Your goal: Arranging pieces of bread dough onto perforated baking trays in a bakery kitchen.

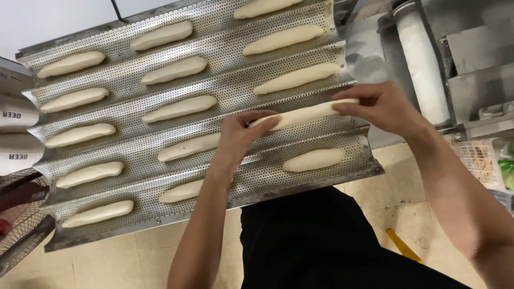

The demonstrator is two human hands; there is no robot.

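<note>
The left hand (238, 136) and the right hand (383, 104) each pinch one end of a long dough piece (305, 114), fingers closed on it. The piece stretches between the hands, its long axis running left to right, slightly rising to the right, just above the perforated wavy tray (342, 155). The groove under it has no dough in this column; other dough pieces (314, 159) lie parallel in neighbouring grooves. At far left are white sacks (16, 115) with dark print; at far right, a colourful package (479, 160).
</note>
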